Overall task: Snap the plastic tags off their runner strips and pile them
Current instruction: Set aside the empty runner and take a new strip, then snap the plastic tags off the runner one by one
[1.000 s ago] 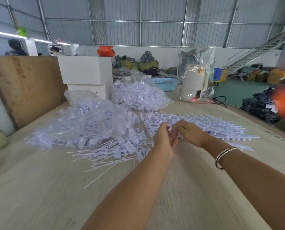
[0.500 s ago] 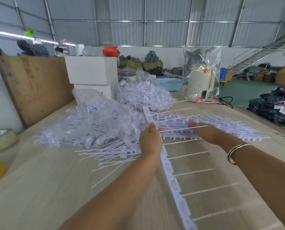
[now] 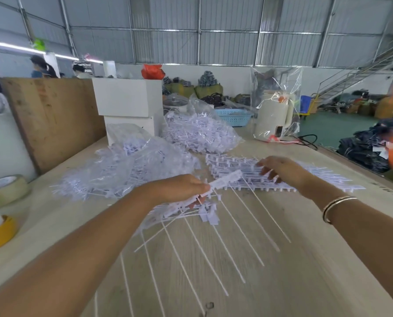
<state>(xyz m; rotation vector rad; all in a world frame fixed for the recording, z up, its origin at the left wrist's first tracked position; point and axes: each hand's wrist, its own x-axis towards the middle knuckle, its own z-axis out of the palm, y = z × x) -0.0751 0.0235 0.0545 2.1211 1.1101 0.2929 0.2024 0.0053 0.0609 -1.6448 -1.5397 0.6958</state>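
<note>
Left hand (image 3: 179, 187) grips a white plastic runner strip (image 3: 223, 183) with long thin tags fanning toward the near edge of the pale wooden table (image 3: 305, 282), above a small loose pile of tags (image 3: 191, 210). Right hand (image 3: 280, 170), fingers relaxed and holding nothing, rests on the flat stack of unsnapped white strips (image 3: 323, 177) toward the right edge. Judged early: stack and bagged strips (image 3: 200, 133) remain.

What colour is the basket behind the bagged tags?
Light blue, with a lattice wall; the basket shows in the head view, the only one.
</note>
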